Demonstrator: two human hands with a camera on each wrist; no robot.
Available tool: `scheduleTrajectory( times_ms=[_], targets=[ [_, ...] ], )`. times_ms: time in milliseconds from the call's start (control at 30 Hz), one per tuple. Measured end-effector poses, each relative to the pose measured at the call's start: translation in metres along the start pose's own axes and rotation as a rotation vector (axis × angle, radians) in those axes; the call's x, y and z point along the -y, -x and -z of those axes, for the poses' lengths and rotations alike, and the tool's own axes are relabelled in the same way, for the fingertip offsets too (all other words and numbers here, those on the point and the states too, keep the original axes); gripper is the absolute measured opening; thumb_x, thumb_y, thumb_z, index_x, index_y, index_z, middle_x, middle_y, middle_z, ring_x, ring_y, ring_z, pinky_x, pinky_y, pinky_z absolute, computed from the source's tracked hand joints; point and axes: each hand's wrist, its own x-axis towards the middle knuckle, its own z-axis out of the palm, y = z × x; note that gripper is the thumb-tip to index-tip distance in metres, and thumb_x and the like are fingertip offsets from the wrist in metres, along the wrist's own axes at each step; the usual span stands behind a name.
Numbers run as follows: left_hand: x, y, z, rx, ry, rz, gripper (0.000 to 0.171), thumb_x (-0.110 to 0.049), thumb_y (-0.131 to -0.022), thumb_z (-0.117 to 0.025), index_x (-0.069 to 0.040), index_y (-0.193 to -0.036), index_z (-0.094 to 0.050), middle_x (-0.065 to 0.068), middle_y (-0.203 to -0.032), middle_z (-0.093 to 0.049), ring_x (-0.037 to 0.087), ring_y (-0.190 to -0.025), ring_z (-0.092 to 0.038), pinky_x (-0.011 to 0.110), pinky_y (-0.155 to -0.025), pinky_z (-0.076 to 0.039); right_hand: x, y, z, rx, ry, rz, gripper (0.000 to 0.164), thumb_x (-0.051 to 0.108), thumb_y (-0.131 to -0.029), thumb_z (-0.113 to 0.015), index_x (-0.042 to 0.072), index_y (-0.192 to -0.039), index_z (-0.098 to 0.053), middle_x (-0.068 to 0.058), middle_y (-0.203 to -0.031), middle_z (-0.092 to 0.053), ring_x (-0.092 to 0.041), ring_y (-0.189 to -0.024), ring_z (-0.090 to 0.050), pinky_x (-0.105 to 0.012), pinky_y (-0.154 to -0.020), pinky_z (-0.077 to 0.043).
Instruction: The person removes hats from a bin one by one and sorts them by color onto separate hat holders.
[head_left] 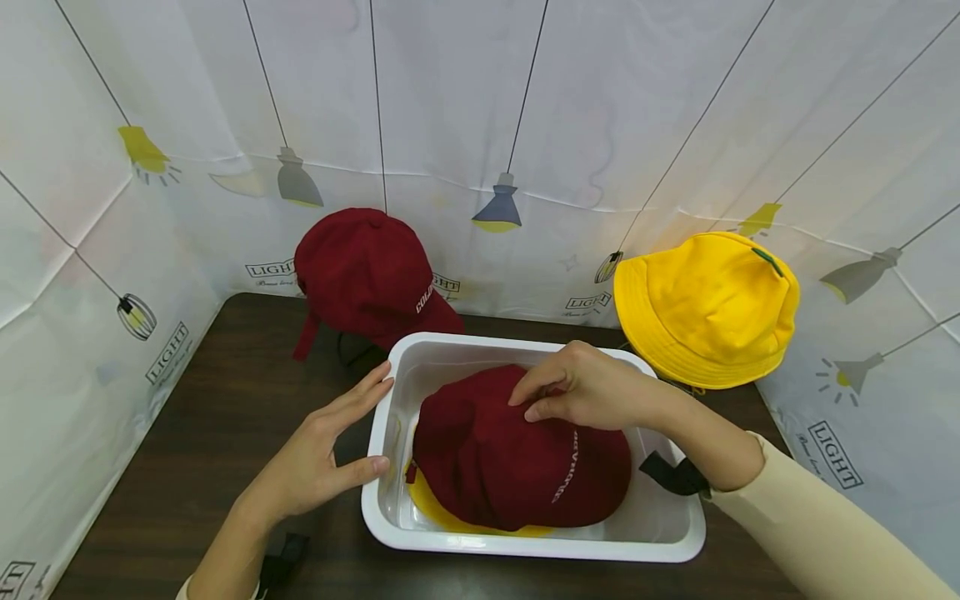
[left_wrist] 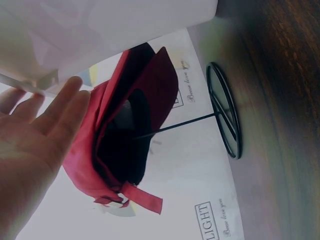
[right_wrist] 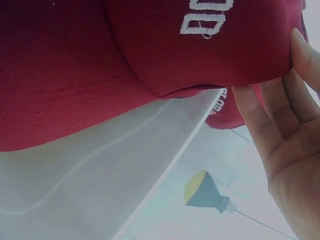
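Note:
A dark red baseball cap (head_left: pixel 517 467) with white lettering lies in a white plastic tub (head_left: pixel 540 546), its bill toward the tub's right end. Under the cap shows the edge of something yellow (head_left: pixel 435 507), mostly hidden. My right hand (head_left: pixel 592 387) reaches over the far rim and pinches the top of this cap between thumb and fingers. In the right wrist view the thumb (right_wrist: pixel 305 60) lies against the crown. My left hand (head_left: pixel 322 458) is spread at the tub's left side, fingertips at the rim and fingers straight.
Behind the tub at left, another red cap (head_left: pixel 363 271) hangs on a black wire stand (left_wrist: pixel 225 112). A yellow bucket hat (head_left: pixel 708 308) is propped at the back right. A white printed curtain (head_left: pixel 450 100) encloses the dark wooden table (head_left: pixel 187 467).

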Motion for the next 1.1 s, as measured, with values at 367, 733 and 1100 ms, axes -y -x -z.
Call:
scheduleTrajectory(
  times_ms=[367,733,1100],
  targets=[
    [0.001,0.001,0.000,0.001,0.009,-0.001,0.082,-0.019,-0.091,-0.078,-0.014,-0.163,-0.039,0.000,-0.172,-0.027,0.023,-0.153,-0.036,0.064,-0.109,-0.040,0.008,0.000,0.013,-0.039,0.005,0.037,0.021,0.004,-0.091,-0.081,0.013,-0.110,-0.083,0.007,-0.103,-0.078,-0.009,-0.088,-0.069,-0.033,-0.079,-0.061],
    [0.001,-0.001,0.000,0.001,0.015,-0.012,0.080,-0.019,-0.092,-0.077,-0.011,-0.162,-0.040,0.000,-0.172,-0.026,0.024,-0.154,-0.035,0.066,-0.110,-0.038,0.019,0.005,0.029,-0.101,0.030,0.106,0.021,0.002,-0.089,-0.082,0.013,-0.107,-0.082,0.007,-0.102,-0.079,-0.009,-0.086,-0.071,-0.032,-0.075,-0.061],
    [0.001,0.000,0.000,0.005,-0.002,-0.010,0.082,-0.019,-0.092,-0.079,-0.016,-0.164,-0.038,0.001,-0.173,-0.026,0.023,-0.154,-0.034,0.058,-0.114,-0.036,0.031,0.009,0.048,-0.206,0.061,0.198,0.026,-0.001,-0.086,-0.083,0.013,-0.109,-0.082,0.010,-0.099,-0.078,-0.009,-0.079,-0.067,-0.023,-0.069,-0.056]
  ],
)
